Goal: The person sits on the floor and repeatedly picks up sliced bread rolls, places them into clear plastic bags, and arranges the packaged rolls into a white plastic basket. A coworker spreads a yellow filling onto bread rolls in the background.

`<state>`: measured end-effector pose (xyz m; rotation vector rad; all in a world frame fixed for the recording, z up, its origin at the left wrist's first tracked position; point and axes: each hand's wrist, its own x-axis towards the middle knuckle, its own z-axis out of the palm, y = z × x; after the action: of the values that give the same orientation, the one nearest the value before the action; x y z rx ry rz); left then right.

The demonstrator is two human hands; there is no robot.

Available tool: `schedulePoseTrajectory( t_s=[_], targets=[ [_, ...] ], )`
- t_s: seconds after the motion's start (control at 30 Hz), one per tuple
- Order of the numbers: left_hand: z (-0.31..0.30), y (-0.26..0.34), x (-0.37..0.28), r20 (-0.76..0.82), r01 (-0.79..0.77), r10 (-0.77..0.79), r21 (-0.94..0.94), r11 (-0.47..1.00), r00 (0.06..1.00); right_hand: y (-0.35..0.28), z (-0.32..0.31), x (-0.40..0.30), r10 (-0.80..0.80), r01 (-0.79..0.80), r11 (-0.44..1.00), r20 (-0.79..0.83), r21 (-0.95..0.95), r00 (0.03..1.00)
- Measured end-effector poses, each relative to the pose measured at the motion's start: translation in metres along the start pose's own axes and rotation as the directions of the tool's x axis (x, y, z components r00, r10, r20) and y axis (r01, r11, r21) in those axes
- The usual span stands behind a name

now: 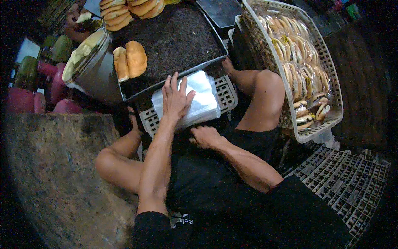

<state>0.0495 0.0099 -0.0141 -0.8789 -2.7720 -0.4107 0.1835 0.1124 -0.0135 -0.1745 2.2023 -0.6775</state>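
My left hand (177,99) rests palm down, fingers apart, on a stack of clear plastic bags (203,96). The stack lies over a light plastic crate (226,91) between my knees. Just below the stack, close to my lap, my right hand (207,137) is curled in a loose fist. Nothing shows in it, though its palm is hidden. Beyond the bags stands a dark, metal-rimmed tray (174,46). Two browned bread rolls (130,60) sit side by side in its near left corner, and more rolls (130,11) are piled at its far end.
A slatted basket (297,132) of bagged filled rolls (295,56) stands to the right. At left, a container (96,67) holds pale cream (82,51); another person's hand (74,23) is behind it. A wooden surface (62,162) lies left, a plastic grid (345,180) lower right.
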Motion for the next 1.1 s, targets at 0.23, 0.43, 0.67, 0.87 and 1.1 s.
schedulePoseTrajectory(
  t_s=[0.23,0.43,0.67,0.87,1.1],
  targets=[
    [-0.023,0.005,0.013,0.065,0.017,-0.012,-0.073,0.997,0.998,0.010,-0.020,0.037,-0.371,0.376,0.922,-0.071,0.092,0.926],
    [-0.003,0.009,0.017,-0.099,0.058,-0.054,0.039,0.998,0.994,-0.001,-0.055,0.002,-0.331,0.326,0.944,0.129,0.057,0.935],
    [-0.008,-0.020,0.044,-0.506,-0.155,0.002,-0.261,0.953,0.863,0.071,-0.201,-0.330,0.038,-0.470,0.882,-0.996,-0.006,0.085],
    [-0.111,-0.114,0.094,-0.168,0.136,-0.203,-0.343,0.929,0.965,0.139,-0.134,-0.544,0.446,-0.830,0.342,-0.854,0.441,-0.270],
    [-0.046,-0.124,-0.057,0.731,0.602,-0.318,-0.680,-0.419,0.604,0.075,-0.073,-0.639,0.418,-0.782,0.233,-0.785,0.578,-0.456]
  ],
)
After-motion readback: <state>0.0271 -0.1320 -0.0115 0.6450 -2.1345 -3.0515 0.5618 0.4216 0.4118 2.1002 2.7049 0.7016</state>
